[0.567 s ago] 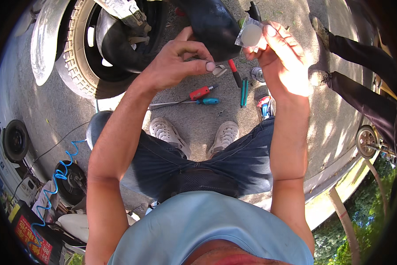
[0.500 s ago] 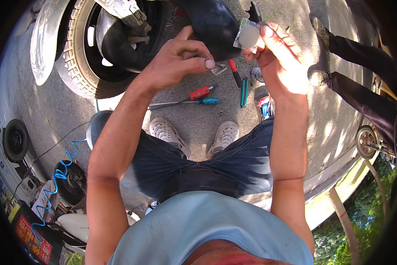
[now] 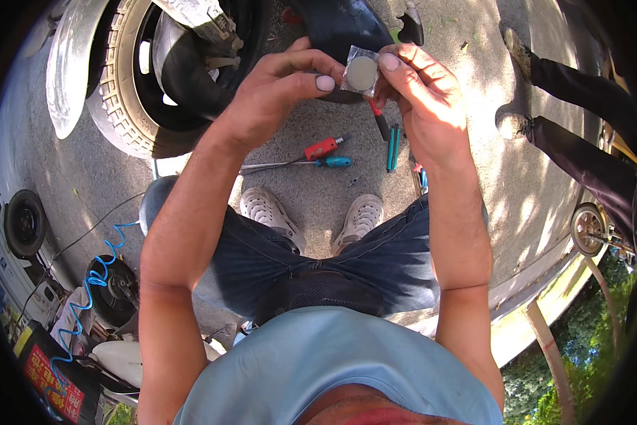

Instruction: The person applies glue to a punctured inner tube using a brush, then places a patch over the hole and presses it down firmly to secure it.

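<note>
A round grey tyre patch (image 3: 362, 75) on a square of clear, shiny film is up in front of me, above a black inner tube (image 3: 343, 25). My right hand (image 3: 432, 103) pinches its right edge between thumb and fingers. At the patch's left edge, the fingertips of my left hand (image 3: 279, 88) are closed against the film, its thumb just short of the patch. Part of the tube is hidden behind my hands.
A wheel with a knobbly tyre (image 3: 131, 85) stands at far left. On the ground lie a red-handled tool (image 3: 379, 119), a teal tool (image 3: 393, 149), a blue-handled screwdriver (image 3: 333, 162) and a red tool (image 3: 321, 148). Another person's legs (image 3: 581, 152) are at right.
My right hand has brought the patch leftward and a little down to my left hand's fingertips. A silvery scrap by my left thumb is out of sight now.
</note>
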Available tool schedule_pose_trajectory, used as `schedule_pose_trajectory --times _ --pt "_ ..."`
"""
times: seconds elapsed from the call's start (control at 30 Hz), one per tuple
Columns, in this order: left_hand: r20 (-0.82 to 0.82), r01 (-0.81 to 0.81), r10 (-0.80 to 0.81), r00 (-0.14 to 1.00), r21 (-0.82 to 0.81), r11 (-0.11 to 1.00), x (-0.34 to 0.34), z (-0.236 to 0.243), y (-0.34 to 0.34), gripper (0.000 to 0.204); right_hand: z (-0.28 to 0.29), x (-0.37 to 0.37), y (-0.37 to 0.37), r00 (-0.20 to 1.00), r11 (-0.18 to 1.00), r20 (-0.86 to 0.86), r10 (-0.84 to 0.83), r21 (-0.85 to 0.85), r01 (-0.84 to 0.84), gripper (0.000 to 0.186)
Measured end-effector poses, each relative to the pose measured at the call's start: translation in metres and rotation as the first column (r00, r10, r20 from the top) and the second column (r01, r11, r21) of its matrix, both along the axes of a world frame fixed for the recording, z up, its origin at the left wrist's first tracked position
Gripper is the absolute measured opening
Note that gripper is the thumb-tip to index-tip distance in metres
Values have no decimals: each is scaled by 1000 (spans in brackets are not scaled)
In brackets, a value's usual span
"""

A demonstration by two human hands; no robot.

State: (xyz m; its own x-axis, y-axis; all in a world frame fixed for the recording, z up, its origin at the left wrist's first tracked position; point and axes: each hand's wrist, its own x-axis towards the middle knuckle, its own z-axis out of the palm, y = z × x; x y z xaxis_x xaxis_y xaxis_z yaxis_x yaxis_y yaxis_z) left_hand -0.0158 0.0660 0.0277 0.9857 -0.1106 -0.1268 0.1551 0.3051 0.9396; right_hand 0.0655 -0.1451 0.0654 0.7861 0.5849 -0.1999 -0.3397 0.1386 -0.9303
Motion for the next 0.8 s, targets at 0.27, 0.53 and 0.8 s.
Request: schedule_pose_trajectory --times 0.27,0.53,0.8 --pt "-3 -74 74 997 16 997 -2 -10 -4 20 -1 -4 3 998 998 64 -7 -56 11 15" --pt "-123 -128 87 989 -375 918 -4 -6 -4 20 -13 -5 8 161 949 987 -25 -28 314 49" --pt "-121 -117 80 989 -345 931 -5 -2 -2 18 -7 -1 16 -47 964 998 33 -19 265 44"
